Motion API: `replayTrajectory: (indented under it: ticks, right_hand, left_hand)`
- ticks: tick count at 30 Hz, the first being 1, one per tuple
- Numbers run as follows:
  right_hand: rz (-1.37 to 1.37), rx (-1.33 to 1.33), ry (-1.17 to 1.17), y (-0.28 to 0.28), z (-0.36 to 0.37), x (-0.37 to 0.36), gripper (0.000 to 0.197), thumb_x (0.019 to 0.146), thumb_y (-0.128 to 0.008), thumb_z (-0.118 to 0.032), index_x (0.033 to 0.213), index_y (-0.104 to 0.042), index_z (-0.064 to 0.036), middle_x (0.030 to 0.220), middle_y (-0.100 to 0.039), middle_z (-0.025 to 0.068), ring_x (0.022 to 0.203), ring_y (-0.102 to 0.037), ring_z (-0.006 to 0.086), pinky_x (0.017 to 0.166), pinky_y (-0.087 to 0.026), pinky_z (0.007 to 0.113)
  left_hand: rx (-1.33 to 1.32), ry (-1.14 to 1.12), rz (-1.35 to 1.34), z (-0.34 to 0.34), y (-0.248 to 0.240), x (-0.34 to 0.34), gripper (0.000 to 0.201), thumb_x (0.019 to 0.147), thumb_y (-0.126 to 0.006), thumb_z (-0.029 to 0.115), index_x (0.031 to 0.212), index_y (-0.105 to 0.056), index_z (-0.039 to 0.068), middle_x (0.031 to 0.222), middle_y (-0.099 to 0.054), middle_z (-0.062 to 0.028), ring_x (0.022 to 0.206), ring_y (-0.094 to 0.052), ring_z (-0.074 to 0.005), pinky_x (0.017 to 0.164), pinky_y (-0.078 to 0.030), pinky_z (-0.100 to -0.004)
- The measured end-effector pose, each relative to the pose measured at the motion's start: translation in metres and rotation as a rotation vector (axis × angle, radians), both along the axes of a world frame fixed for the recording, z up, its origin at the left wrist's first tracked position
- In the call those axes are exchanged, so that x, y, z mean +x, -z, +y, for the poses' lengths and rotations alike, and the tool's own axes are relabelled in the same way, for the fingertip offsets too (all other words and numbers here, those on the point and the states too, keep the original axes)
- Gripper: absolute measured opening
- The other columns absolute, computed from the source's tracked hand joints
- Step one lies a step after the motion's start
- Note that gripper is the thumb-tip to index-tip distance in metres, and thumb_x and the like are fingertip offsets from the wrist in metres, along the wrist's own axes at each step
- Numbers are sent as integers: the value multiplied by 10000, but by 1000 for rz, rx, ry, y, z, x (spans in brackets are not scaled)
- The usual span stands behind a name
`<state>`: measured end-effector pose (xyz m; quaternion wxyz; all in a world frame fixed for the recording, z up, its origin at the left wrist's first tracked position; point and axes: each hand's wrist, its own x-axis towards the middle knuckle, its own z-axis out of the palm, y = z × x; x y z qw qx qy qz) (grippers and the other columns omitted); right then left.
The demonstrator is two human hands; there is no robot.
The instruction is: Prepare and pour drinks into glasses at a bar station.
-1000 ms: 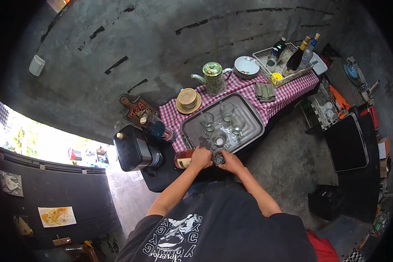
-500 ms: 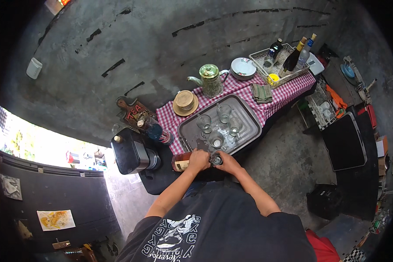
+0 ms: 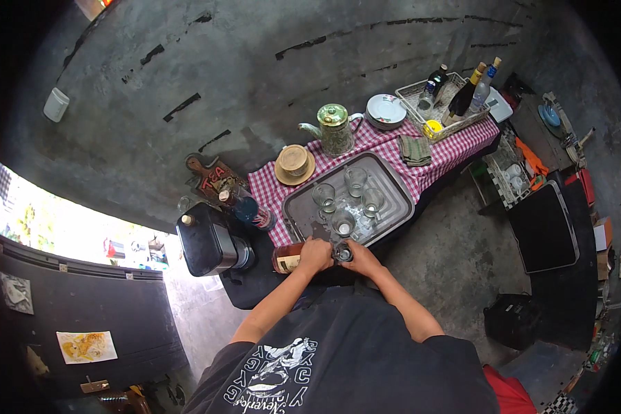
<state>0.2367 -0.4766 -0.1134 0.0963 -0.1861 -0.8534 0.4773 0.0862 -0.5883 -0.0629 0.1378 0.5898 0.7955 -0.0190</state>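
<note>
My left hand [image 3: 316, 256] is closed round a bottle of reddish-brown liquid [image 3: 288, 258] with a pale label, held on its side. Its neck, mostly covered by my fingers, points right toward a small glass [image 3: 342, 253]. My right hand [image 3: 363, 259] grips that small glass, close beside my left hand. Whether liquid is running between them is too small to tell. Just beyond both hands lies a grey tray [image 3: 397, 219] with several clear glass mugs on it. The nearest glass mug [image 3: 343, 222] stands a little above the small glass in view.
To the left stand a black coffee machine [image 3: 207, 241] and a blue bottle [image 3: 253, 212]. A green teapot [image 3: 336, 134], a cup on a saucer [image 3: 294, 163], stacked plates [image 3: 386, 110], a folded cloth [image 3: 415, 150] and a wire basket [image 3: 406, 96] of bottles line the checked tablecloth [image 3: 455, 146].
Both hands keep nearly the same place and hold on the bottle and the small glass. The whole view has shifted very slightly.
</note>
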Motion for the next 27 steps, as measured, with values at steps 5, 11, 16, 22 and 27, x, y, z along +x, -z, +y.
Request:
replayTrajectory:
  ticks: [5, 11, 16, 22, 27]
  right_hand:
    - [-49, -48, -12, -4, 0, -1, 702, 684, -829, -163, 1274, -484, -4, 1147, -622, 241, 1098, -596, 397, 904, -487, 424]
    - [-80, -15, -17, -4, 0, -2, 708, 688, -826, -171, 1279, -479, 6, 1177, -609, 243, 1118, -581, 398, 918, -480, 432]
    - [-107, 32, -19, -5, -1, -4, 705, 693, -821, -194, 1285, -483, -15, 1168, -617, 229, 1092, -596, 393, 899, -489, 444]
    - [-109, 87, -28, -5, -1, -5, 698, 698, -808, -233, 1280, -486, -18, 1138, -631, 232, 1056, -607, 401, 865, -499, 460]
    - [-115, 67, -48, -6, 0, -6, 685, 708, -790, -208, 1283, -479, -3, 1123, -634, 248, 1064, -607, 400, 881, -494, 456]
  left_hand:
    - [-5, -3, -2, 0, 2, 0, 225, 631, -761, 255, 761, -727, 74, 795, -701, -175, 808, -693, -312, 871, -485, -441]
    - [-21, -11, -11, 1, 4, -1, 224, 632, -754, 253, 764, -730, 74, 802, -702, -177, 812, -694, -315, 884, -482, -449]
    - [-21, -21, -10, 1, 4, 0, 206, 633, -749, 243, 752, -730, 76, 802, -704, -178, 808, -695, -318, 895, -483, -454]
    - [8, -20, -1, 2, 1, 0, 190, 632, -750, 232, 735, -727, 73, 791, -706, -173, 805, -700, -315, 887, -497, -455]
    - [-14, -25, 2, 3, 2, 0, 185, 639, -747, 232, 740, -729, 77, 797, -710, -175, 807, -703, -309, 884, -498, -452]
